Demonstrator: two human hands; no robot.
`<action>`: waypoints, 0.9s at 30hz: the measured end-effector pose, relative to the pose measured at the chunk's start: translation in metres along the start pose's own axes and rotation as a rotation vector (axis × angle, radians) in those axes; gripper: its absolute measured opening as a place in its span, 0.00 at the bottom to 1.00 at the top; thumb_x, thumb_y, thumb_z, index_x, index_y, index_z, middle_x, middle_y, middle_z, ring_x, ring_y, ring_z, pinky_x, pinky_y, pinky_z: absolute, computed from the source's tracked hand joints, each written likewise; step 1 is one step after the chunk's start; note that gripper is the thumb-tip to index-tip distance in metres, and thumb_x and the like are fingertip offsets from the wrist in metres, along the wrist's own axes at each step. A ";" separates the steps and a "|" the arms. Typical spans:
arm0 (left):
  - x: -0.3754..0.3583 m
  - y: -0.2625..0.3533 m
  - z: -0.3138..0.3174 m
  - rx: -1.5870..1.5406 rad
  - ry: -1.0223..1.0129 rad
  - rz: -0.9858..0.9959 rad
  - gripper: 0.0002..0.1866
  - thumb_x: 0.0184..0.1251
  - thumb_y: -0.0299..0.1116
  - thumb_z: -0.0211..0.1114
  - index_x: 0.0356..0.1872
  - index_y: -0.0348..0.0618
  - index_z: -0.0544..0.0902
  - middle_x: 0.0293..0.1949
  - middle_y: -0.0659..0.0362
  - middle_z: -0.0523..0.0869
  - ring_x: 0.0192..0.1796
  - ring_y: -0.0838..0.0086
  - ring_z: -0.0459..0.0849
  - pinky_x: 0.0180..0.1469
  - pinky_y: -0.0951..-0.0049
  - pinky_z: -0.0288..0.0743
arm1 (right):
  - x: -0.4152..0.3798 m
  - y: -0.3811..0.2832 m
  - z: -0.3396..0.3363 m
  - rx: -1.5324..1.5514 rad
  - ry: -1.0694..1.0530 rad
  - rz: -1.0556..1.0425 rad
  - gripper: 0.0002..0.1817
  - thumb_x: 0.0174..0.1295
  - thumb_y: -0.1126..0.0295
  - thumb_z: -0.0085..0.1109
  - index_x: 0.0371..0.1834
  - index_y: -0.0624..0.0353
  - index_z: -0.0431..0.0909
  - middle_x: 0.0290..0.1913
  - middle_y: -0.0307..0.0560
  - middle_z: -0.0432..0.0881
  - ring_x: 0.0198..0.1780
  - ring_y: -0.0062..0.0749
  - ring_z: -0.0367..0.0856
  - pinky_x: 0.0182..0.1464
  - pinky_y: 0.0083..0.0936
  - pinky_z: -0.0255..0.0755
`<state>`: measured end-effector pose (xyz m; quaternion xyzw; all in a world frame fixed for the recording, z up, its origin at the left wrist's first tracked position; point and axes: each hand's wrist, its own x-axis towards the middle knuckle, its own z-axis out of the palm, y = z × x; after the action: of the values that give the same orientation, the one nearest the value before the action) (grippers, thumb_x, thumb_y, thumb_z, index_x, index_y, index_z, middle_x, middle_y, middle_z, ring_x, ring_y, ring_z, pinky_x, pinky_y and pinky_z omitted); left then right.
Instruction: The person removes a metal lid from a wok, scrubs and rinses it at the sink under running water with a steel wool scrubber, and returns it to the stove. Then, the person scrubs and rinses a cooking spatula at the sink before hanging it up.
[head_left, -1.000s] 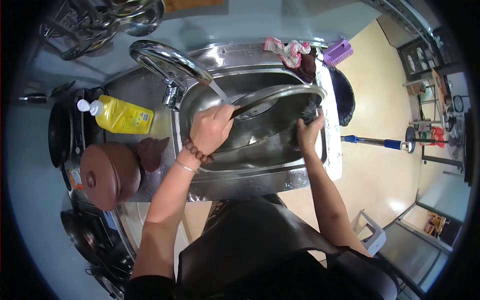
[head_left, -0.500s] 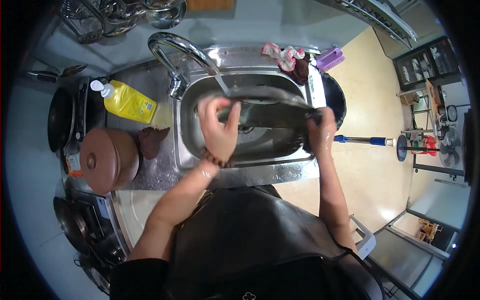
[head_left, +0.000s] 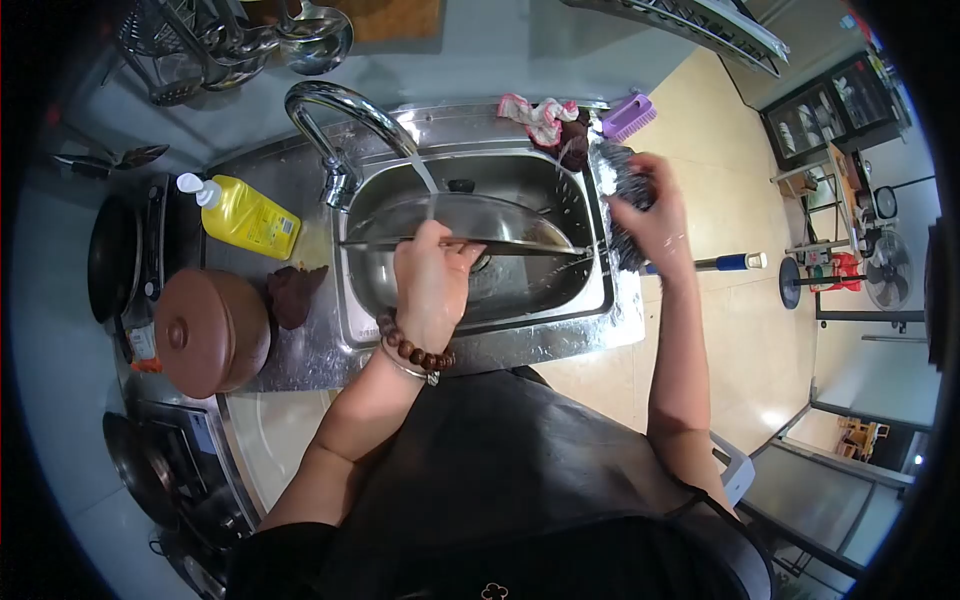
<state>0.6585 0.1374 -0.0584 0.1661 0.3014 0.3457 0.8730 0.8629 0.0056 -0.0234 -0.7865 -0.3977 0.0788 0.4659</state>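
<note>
My left hand (head_left: 432, 275) grips a pot lid (head_left: 480, 218) by its near edge, thumb and fingers closed on the metal rim. The lid, see-through and domed, is tilted over the sink (head_left: 470, 322). Water from the curved tap (head_left: 355, 110) runs down onto it. At the sink's right edge, apart from the lid, my right hand (head_left: 665, 220) curls its fingers around a dark, streaky, crumpled scrubber (head_left: 630, 188). Its outline merges with the dark shape behind. Droplets hang in the air between that hand and the lid.
Left of the sink are a yellow soap bottle (head_left: 250, 217), a brown cloth (head_left: 297, 295) and a lidded brown pot (head_left: 210, 332). A pink-and-white cloth (head_left: 540, 118) and a purple brush (head_left: 628, 117) lie at the back right. A blue-ended handle (head_left: 735, 262) juts out over the floor.
The lid has come down and flattened over the sink, now held only by my left hand. My right hand has left its side and moved up and outward to the right.
</note>
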 end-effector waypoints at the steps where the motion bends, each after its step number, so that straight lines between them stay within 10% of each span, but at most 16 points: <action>1: -0.005 -0.001 0.002 0.052 -0.021 -0.009 0.07 0.55 0.23 0.49 0.30 0.32 0.75 0.36 0.49 0.80 0.42 0.60 0.79 0.48 0.59 0.72 | 0.004 0.008 -0.006 0.070 0.091 0.081 0.26 0.38 0.73 0.68 0.44 0.59 0.69 0.40 0.44 0.72 0.43 0.27 0.71 0.46 0.23 0.66; 10: -0.024 0.019 -0.022 0.123 -0.101 -0.175 0.07 0.52 0.24 0.50 0.30 0.33 0.75 0.36 0.51 0.80 0.42 0.63 0.78 0.51 0.61 0.70 | 0.001 0.073 -0.002 0.192 0.223 0.201 0.21 0.41 0.70 0.70 0.39 0.65 0.74 0.35 0.39 0.76 0.35 0.19 0.70 0.40 0.18 0.66; 20: 0.032 0.061 -0.046 0.165 0.046 -0.258 0.07 0.44 0.23 0.54 0.14 0.46 0.69 0.17 0.61 0.74 0.23 0.72 0.75 0.33 0.74 0.73 | 0.010 0.067 -0.015 0.408 0.220 0.341 0.23 0.47 0.72 0.67 0.46 0.69 0.72 0.35 0.43 0.78 0.35 0.21 0.74 0.37 0.16 0.68; 27: 0.093 0.040 -0.124 0.246 0.024 -0.222 0.05 0.53 0.27 0.56 0.20 0.47 0.73 0.20 0.63 0.75 0.24 0.75 0.75 0.28 0.74 0.72 | 0.013 0.035 0.090 0.101 -0.175 0.056 0.18 0.49 0.68 0.63 0.44 0.62 0.77 0.43 0.50 0.77 0.45 0.33 0.75 0.48 0.26 0.68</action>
<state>0.6126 0.2408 -0.1719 0.2330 0.3684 0.2097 0.8752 0.8467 0.0668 -0.0979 -0.7628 -0.4103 0.1802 0.4662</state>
